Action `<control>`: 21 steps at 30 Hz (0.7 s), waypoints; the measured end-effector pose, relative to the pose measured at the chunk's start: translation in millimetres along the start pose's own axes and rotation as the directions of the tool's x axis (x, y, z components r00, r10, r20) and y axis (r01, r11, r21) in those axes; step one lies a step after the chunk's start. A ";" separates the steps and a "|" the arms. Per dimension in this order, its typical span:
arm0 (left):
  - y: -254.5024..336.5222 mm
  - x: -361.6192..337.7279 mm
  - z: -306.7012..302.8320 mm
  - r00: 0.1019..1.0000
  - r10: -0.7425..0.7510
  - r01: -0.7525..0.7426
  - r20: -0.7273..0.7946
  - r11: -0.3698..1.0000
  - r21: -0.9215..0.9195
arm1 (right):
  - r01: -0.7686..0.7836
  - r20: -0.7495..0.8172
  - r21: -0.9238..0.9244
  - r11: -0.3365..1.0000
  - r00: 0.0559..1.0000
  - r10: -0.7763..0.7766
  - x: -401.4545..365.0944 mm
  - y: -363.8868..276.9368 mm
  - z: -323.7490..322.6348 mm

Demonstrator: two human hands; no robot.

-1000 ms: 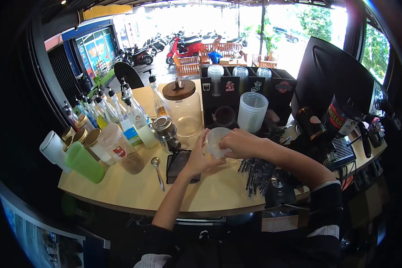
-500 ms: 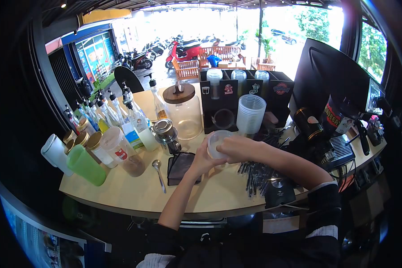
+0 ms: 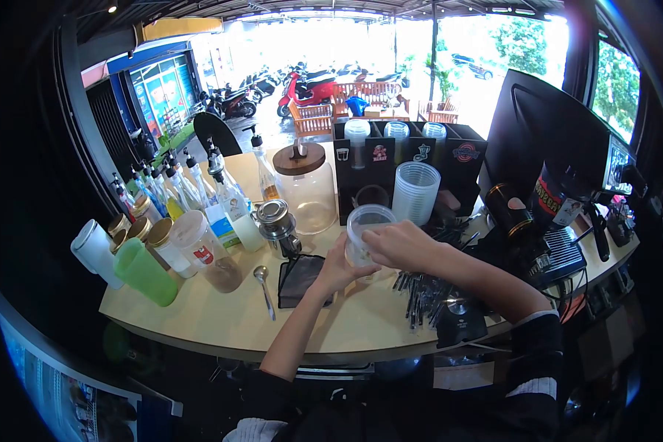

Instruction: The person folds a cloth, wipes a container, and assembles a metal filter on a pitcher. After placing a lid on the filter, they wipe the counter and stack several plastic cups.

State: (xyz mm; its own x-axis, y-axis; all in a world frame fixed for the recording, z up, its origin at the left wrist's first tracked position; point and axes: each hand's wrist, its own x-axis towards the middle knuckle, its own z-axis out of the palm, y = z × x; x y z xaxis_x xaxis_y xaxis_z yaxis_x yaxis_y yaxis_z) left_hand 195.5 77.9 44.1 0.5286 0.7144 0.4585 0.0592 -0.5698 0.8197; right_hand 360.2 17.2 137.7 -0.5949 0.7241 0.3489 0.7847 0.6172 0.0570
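Observation:
A clear plastic cup [image 3: 370, 215] is between my hands above the table, its round open rim facing up and toward me. My left hand [image 3: 337, 269] is wrapped around the cup's left side, thumb along the near side. Curled fingers of my right hand [image 3: 399, 247] press at the cup's near right side, just below the rim; their tips are partly hidden. Behind it stands a tall stack of clear cups [image 3: 416, 195]. A dark folded cloth [image 3: 302, 283] lies left of my left wrist, beside a metal spoon [image 3: 264, 289].
Pump bottles [image 3: 191, 180], lidded jars [image 3: 171, 254] and a green pitcher [image 3: 146, 272] crowd the left. A wooden-lidded glass jar [image 3: 309, 199] and black cup organizer [image 3: 449, 169] stand behind. Wrapped straws [image 3: 420, 298] lie right, near a coffee machine [image 3: 563, 247]. The table's front edge [image 3: 272, 349] curves before me.
The cup has tilted so more of its open rim shows. My right hand has shifted slightly right from over the opening to its near right side. The view has tipped slightly upward.

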 end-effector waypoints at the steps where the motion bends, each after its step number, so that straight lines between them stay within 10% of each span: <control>1: -0.5 0.1 0.2 1.000 -0.013 0.013 0.012 1.000 0.002 | -0.001 -0.002 -0.001 1.000 1.000 0.001 -0.9 0.1 -7.1; 8: 1.6 3.8 -8.0 0.977 0.159 -0.155 -0.144 0.987 0.043 | -0.148 -0.296 0.346 0.926 0.920 0.258 -22.4 18.2 -52.0; 11: 30.9 3.9 -7.0 0.965 0.192 -0.228 -0.180 0.951 -0.211 | -0.112 -0.196 0.809 0.577 0.874 0.444 -36.1 15.2 -47.1; 18: 49.8 -4.2 -15.1 0.984 0.155 -0.179 -0.091 0.839 -0.513 | -0.041 -0.057 0.981 0.188 0.872 0.486 -56.1 -3.0 -50.2; 21: 50.3 -6.4 -15.4 0.986 0.131 -0.166 -0.102 0.824 -0.542 | -0.023 -0.131 0.953 0.303 0.869 0.478 -60.9 -3.1 -49.4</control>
State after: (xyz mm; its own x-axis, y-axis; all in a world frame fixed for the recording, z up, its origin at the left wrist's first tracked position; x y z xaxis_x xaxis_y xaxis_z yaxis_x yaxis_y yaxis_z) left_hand 182.1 51.0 87.7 0.4425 0.6710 0.5949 -0.4983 -0.3676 0.7852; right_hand 402.6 -44.0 162.4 -0.1193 0.8837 0.4526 0.0860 0.4633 -0.8820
